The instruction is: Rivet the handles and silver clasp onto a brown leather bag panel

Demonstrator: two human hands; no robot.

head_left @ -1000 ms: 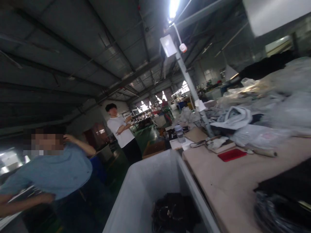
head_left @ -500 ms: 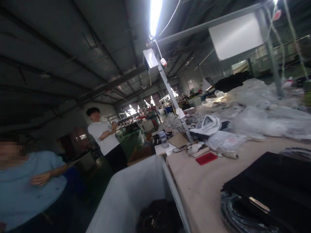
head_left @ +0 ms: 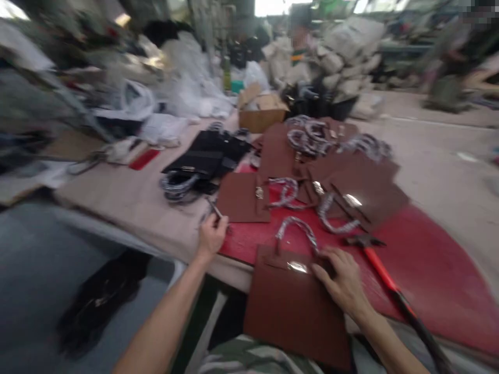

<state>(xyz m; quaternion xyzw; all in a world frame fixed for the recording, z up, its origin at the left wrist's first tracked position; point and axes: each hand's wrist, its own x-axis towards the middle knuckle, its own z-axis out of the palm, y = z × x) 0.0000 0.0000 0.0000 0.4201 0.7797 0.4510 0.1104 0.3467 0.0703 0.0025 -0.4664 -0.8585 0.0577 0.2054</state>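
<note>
In the head view a brown handbag panel [head_left: 296, 311] overhangs the table edge towards my lap, with a gold plate near its top and a plastic-wrapped handle looped upward. My right hand [head_left: 343, 280] lies on the panel's upper right corner, thumb and fingers apart. Pinched in my left hand [head_left: 212, 236] is a slim, dark, pen-like tool [head_left: 214, 208]; blur hides its exact kind. Just beyond that hand lies another brown bag piece [head_left: 244, 197] with a gold fitting. A hammer [head_left: 384, 270] with an orange and black handle rests to the right of my right hand.
Several brown bag pieces [head_left: 362, 182] spread over a red mat [head_left: 440, 259]. Black bag pieces [head_left: 202, 156] lie left of them. Behind stands a cardboard box [head_left: 261, 117] near plastic bags. A grey bin [head_left: 35, 249] stands at lower left. People are in the blurred background.
The view has swung right and down from the hall and two people to the table. Both my hands are now visible, the left with the slim tool, the right on the brown panel.
</note>
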